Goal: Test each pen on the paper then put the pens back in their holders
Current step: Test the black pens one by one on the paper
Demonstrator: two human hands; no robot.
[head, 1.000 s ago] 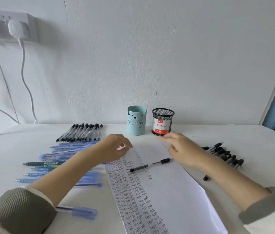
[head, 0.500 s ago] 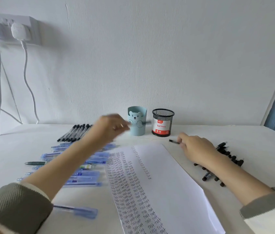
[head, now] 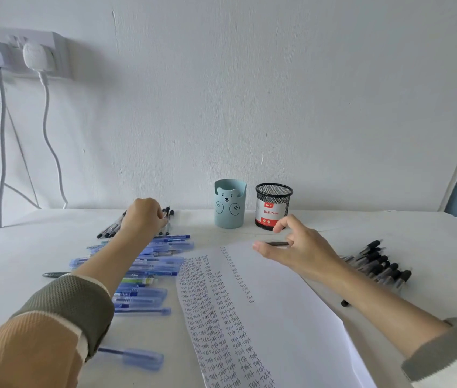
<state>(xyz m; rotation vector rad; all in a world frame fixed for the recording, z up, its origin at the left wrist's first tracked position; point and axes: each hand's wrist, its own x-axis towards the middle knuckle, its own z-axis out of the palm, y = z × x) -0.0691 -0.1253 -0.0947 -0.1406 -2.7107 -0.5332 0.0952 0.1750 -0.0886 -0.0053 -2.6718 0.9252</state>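
A white paper [head: 283,317] covered in columns of "test" scribbles lies in front of me. Behind it stand a light blue bear holder [head: 229,205] and a black mesh holder [head: 273,208]. My left hand [head: 143,217] reaches to the right end of a row of black pens [head: 109,231] at the back left, fingers curled at a pen there. My right hand [head: 303,250] hovers over the paper's far edge and pinches a dark pen [head: 277,243] that lies level. A pile of black pens [head: 375,266] lies to the right.
Several blue pens [head: 151,264] lie spread left of the paper, and one more blue pen [head: 137,357] lies near my left sleeve. A dark green pen [head: 52,275] lies further left. A small black cap [head: 345,303] sits by the paper's right edge. A wall socket [head: 22,51] with cables hangs at the left.
The pen that lay on the paper is gone from it. My left hand swung back and left to the black pen row. My right hand returned over the paper with a dark pen.
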